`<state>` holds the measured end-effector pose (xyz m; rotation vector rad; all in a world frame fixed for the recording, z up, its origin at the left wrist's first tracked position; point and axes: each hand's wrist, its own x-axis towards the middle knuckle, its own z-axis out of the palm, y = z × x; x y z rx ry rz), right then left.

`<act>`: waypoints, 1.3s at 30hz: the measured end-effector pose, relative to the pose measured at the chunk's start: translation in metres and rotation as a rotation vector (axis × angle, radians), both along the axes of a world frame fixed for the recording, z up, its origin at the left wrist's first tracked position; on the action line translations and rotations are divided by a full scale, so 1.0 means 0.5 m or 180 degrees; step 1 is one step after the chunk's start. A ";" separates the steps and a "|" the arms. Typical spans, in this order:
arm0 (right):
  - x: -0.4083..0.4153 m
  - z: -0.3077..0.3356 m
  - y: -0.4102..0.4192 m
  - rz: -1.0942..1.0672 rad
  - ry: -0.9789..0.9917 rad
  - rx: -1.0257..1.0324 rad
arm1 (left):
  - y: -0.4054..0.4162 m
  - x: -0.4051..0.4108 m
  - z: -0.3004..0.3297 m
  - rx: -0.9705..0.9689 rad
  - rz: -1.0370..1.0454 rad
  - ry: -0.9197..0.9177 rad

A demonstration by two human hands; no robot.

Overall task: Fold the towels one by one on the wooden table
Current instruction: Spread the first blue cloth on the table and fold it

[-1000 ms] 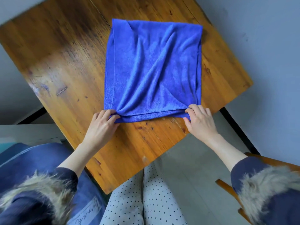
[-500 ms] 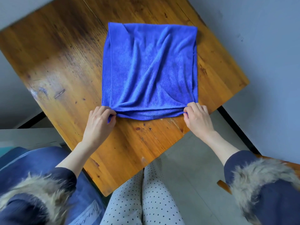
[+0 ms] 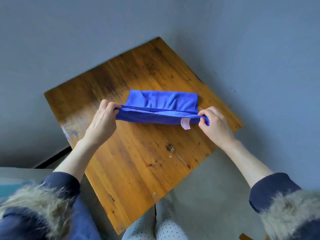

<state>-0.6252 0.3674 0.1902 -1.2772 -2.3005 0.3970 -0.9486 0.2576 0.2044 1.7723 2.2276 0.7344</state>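
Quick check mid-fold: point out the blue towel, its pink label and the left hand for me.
blue towel [image 3: 162, 101]: head view, far flat part.
pink label [image 3: 185, 124]: head view, middle of tag.
left hand [image 3: 102, 122]: head view, back of hand.

One head-worn view only — it looks steeply down. The bench [image 3: 138, 161] sits close below, corner-on — floor around it.

We see the left hand [image 3: 102, 121] and right hand [image 3: 215, 126] each pinching a corner of the blue towel [image 3: 162, 103], its near edge stretched between them above the table [image 3: 138, 161]. A pink tag [image 3: 185, 124] hangs just beside the right hand.
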 end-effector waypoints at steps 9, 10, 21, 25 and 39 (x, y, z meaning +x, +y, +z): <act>-0.043 0.175 0.040 0.0237 -0.0334 0.0260 | 0.041 -0.019 0.231 0.0718 0.0352 0.0037; -0.052 0.193 0.049 0.0187 -0.0271 0.0300 | 0.042 -0.028 0.250 0.0727 0.0405 0.0054; -0.137 0.338 0.075 0.0253 0.0194 0.0115 | 0.000 -0.104 0.362 0.0676 0.0800 0.0430; -0.148 0.370 0.075 0.0321 -0.0072 0.0330 | -0.006 -0.105 0.386 0.1000 0.1076 0.0298; -0.168 0.431 0.088 0.0042 0.0600 0.0599 | -0.005 -0.124 0.445 0.1372 0.0935 0.0285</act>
